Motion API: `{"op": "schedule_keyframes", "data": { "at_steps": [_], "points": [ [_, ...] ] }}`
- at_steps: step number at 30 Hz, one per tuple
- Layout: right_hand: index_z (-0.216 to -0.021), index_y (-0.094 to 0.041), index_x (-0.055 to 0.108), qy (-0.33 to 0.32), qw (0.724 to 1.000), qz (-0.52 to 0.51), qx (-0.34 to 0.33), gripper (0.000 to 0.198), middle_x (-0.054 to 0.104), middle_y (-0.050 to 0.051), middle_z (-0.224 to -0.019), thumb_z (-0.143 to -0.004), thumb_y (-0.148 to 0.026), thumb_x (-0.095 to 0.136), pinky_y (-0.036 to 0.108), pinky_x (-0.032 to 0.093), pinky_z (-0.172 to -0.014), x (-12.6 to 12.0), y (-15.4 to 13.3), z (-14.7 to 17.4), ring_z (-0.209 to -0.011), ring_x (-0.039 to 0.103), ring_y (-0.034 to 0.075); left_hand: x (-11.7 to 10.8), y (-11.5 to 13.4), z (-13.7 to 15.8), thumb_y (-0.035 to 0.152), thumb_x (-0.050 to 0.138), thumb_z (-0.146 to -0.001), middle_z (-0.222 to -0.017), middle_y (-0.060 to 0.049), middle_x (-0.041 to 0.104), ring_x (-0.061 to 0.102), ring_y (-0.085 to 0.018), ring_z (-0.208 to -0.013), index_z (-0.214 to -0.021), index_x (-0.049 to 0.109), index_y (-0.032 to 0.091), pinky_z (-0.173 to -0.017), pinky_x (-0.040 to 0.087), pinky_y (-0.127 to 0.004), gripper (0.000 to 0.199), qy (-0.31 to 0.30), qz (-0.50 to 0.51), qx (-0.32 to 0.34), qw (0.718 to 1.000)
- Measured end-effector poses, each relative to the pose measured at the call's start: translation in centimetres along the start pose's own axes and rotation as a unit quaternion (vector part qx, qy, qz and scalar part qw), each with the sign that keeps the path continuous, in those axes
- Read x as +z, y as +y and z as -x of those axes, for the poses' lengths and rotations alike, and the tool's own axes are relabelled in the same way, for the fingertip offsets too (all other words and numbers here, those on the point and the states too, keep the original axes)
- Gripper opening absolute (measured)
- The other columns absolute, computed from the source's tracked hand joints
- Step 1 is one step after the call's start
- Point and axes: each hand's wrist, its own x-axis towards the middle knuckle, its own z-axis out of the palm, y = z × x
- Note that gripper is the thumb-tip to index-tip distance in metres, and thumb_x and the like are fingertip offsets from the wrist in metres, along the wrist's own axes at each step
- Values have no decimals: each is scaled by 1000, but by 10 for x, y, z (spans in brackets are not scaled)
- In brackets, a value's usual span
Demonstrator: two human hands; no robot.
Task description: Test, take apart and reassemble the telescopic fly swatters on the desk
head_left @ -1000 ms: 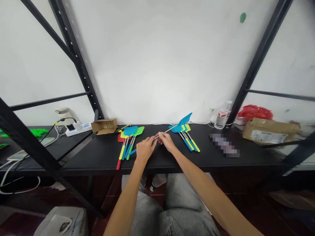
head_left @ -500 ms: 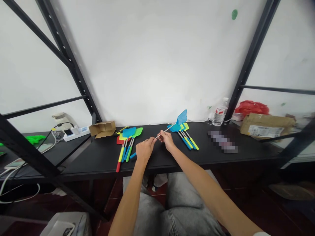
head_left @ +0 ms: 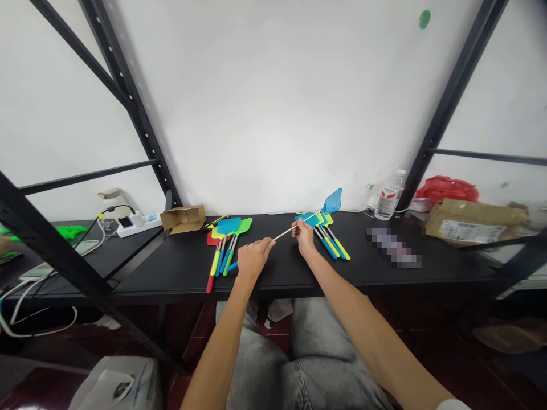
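Note:
A blue fly swatter (head_left: 332, 201) with a thin metal rod slants up to the right above the black table. My left hand (head_left: 253, 257) is closed round its lower part, and the end of a blue handle sticks out behind that hand. Higher up the rod, near the swatter's head, the fingers of my right hand (head_left: 303, 234) are pinched on it. Left of my hands lies a pile of fly swatters (head_left: 228, 226) in red, yellow, blue and green, handles toward me. Behind my right hand lies another group of swatters (head_left: 333, 242), blue and yellow-green, partly overlapped by the held one.
A small open cardboard box (head_left: 183, 220) and a power strip (head_left: 141, 225) are at the left. To the right stand a water bottle (head_left: 390, 195), a taped carton (head_left: 468, 222) and a red plastic bag (head_left: 448, 188). Black metal posts (head_left: 457, 85) frame the table (head_left: 273, 276).
My right hand has slid up the rod, away from my left hand. More bare rod shows between them, and the swatter's head sits farther right. The view has shifted slightly.

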Motion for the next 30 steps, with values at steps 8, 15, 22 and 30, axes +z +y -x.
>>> {"op": "schedule_keyframes", "data": {
  "at_steps": [8, 15, 22, 30],
  "points": [
    [-62, -22, 52, 34, 999, -39, 16, 55, 41, -4, -50, -79, -73, 62, 28, 35, -45, 1, -4, -2, -45, 39, 11, -18, 12, 15, 56, 28, -101, -85, -9, 74, 69, -23, -74, -105, 70, 28, -62, 33, -27, 50, -20, -29, -18, 999],
    [-63, -23, 50, 60, 996, -62, 8, 55, 38, -5, -50, -79, -74, 60, 27, 37, -45, 0, -5, -4, -45, 37, 10, -25, -21, 23, 56, 30, -101, -87, -6, 74, 69, -22, -79, -105, 69, 30, -60, 30, -26, 47, -22, -48, 0, 999],
    [-74, -22, 59, 31, 998, -50, 2, 52, 45, -4, -55, -79, -73, 62, 25, 34, -43, 3, -4, 4, -47, 42, 10, -9, -5, -7, 44, 30, -104, -103, -9, 70, 65, -22, -92, -121, 63, 28, -69, 38, -29, 40, 25, -37, 25, 999],
    [-80, -19, 66, -152, 985, 81, -16, 49, 60, 0, -64, -81, -68, 63, 24, 36, -47, 9, -2, 15, -53, 50, 11, 13, 28, -18, 50, 31, -103, -108, -10, 71, 67, -23, -89, -129, 60, 29, -66, 37, -27, 45, 12, 14, -20, 1000]
  ]
}}
